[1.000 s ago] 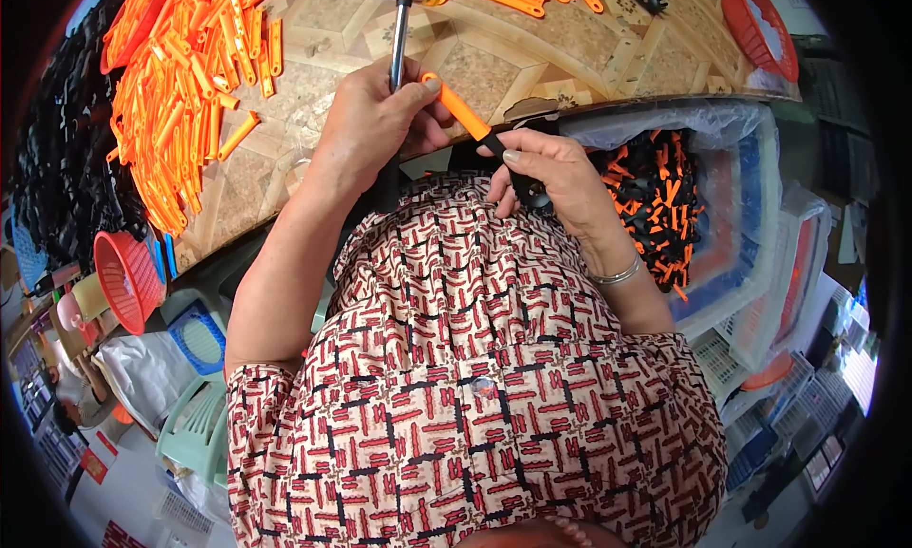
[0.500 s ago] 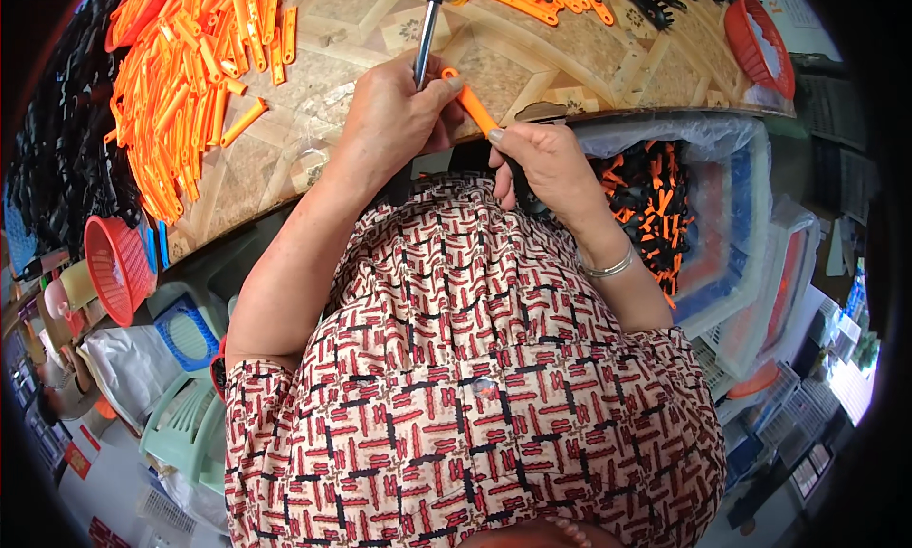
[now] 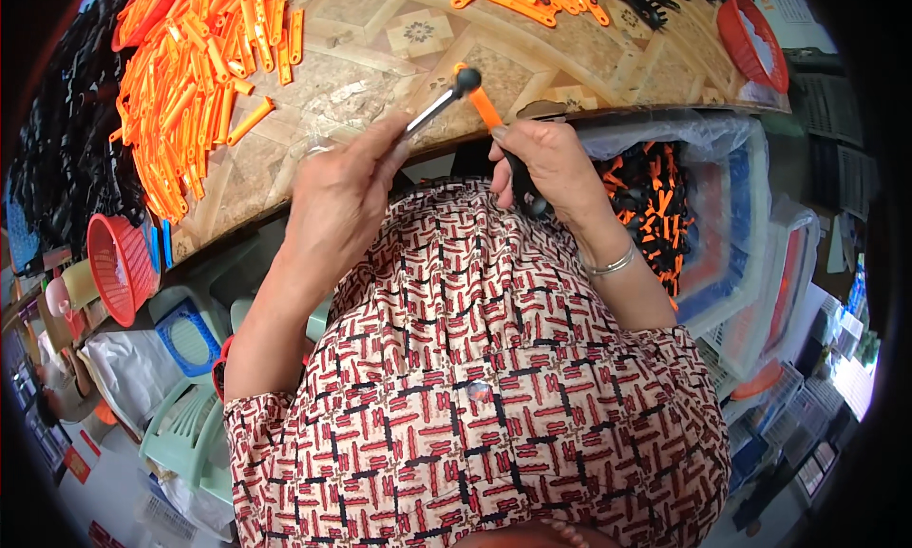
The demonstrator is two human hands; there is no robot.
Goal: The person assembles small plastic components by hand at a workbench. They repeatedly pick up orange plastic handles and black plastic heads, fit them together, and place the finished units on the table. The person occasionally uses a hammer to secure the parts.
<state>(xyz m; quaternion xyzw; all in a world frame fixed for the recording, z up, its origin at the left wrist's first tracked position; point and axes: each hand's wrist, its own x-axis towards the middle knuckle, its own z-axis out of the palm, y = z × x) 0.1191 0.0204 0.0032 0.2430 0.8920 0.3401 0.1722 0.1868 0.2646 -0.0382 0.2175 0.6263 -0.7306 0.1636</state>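
A hammer [image 3: 435,111] with a shiny metal shaft and a dark, rounded head is held in the left hand [image 3: 344,182], whose grip is closed around its lower part. The head is held over the upper end of a smooth, flat orange strip [image 3: 486,109]; whether the two are touching cannot be told. The strip's lower end is joined to a black part [image 3: 520,179], and both are pinched in the closed grip of the right hand [image 3: 553,163], at the near edge of the desk. A silvery bracelet [image 3: 616,263] is worn on the right wrist.

The desk [image 3: 380,59] is covered in a glossy, wood-toned pattern of bands and squares. Long orange pieces [image 3: 180,102] with holed ends are heaped at its left, beside a mass of black pieces [image 3: 57,140]. A pale green plastic chair [image 3: 180,434] and a white bag [image 3: 138,368] are seen at the lower left.

To the right, a bin [image 3: 731,216] lined with clear, crinkled plastic is filled in part with black-and-orange pieces [image 3: 655,211]. One red basket [image 3: 755,40] is set at the desk's far right; another slatted basket [image 3: 122,268] is placed near its left edge.
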